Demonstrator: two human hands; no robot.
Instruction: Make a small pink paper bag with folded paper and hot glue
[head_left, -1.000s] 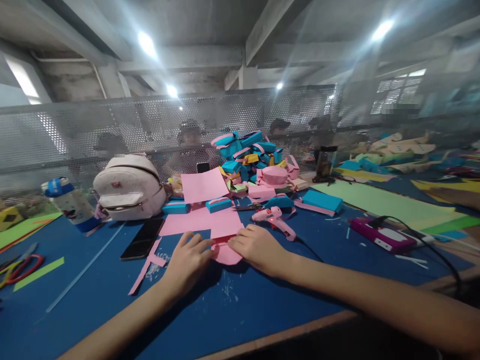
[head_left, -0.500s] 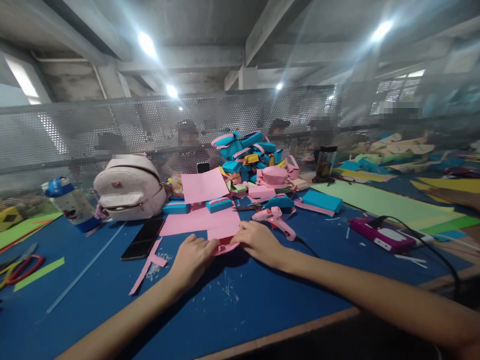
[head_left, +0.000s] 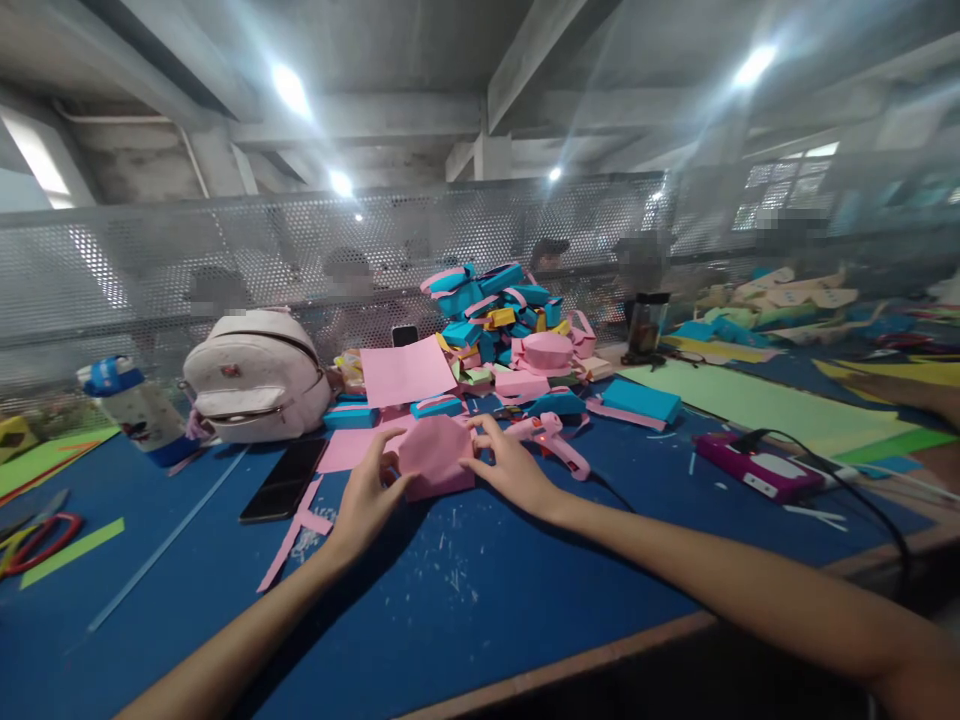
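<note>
Between my hands a folded pink paper piece (head_left: 439, 455) stands tilted up, its broad, many-sided face turned toward me and a flat strip along its bottom. My left hand (head_left: 373, 492) grips its left edge, thumb in front and fingers behind. At the right edge, my right hand (head_left: 511, 470) holds it between thumb and fingers. A pink glue gun (head_left: 551, 440) lies just beyond my right hand. Behind the piece is a flat pink sheet (head_left: 345, 450), and another pink sheet (head_left: 407, 371) leans upright farther back.
A pile of blue, pink and yellow paper pieces (head_left: 495, 320) rises at the back. To the left are a black phone (head_left: 285, 482), a white backpack (head_left: 255, 385), a bottle (head_left: 142, 410) and scissors (head_left: 45, 540). A purple power bank (head_left: 757, 468) with a cable lies right.
The pink paper piece has been turned up, so its broad face now shows instead of its open red inside. Both hands have shifted from its near rim to its two sides.
</note>
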